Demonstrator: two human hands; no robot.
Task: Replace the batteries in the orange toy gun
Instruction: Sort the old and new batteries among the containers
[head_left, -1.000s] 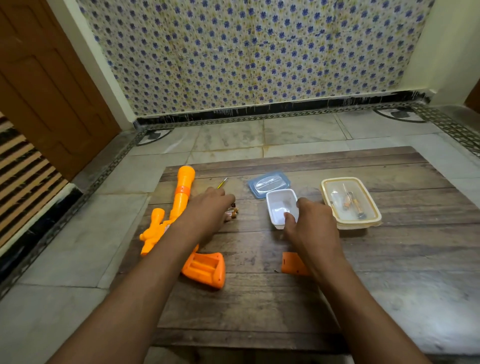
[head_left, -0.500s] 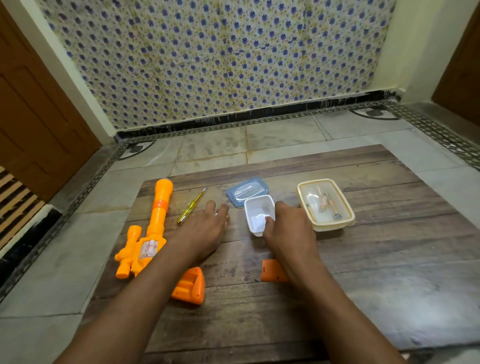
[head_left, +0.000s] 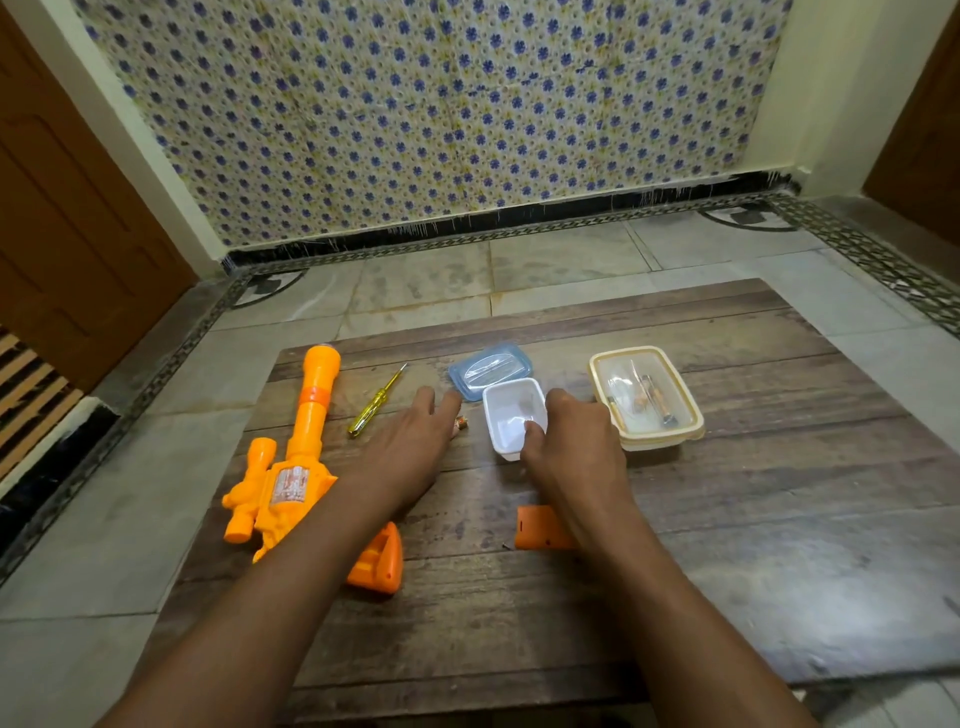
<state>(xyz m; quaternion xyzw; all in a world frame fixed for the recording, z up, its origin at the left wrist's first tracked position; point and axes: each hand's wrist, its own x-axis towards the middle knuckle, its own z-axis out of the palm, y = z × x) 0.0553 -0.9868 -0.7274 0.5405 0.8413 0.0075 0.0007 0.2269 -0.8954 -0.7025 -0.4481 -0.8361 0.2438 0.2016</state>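
The orange toy gun (head_left: 296, 467) lies on the left of the wooden board (head_left: 727, 545), its stock partly under my left forearm. Its orange battery cover (head_left: 537, 527) lies apart near the middle, with a tiny screw (head_left: 505, 545) beside it. My left hand (head_left: 410, 447) rests flat with straight fingers over small batteries (head_left: 461, 425), of which only an end shows. My right hand (head_left: 571, 441) grips the right wall of a small white container (head_left: 511, 421), thumb inside it.
A yellow screwdriver (head_left: 374, 402) lies between the gun barrel and my left hand. A blue lid (head_left: 491, 369) sits behind the white container. A cream lidded box (head_left: 647, 397) with tools inside stands to the right. Tiled floor surrounds the board.
My left hand has straightened its fingers and shifted right, uncovering the screwdriver. My right hand has stayed on the white container. The view has swung left and widened.
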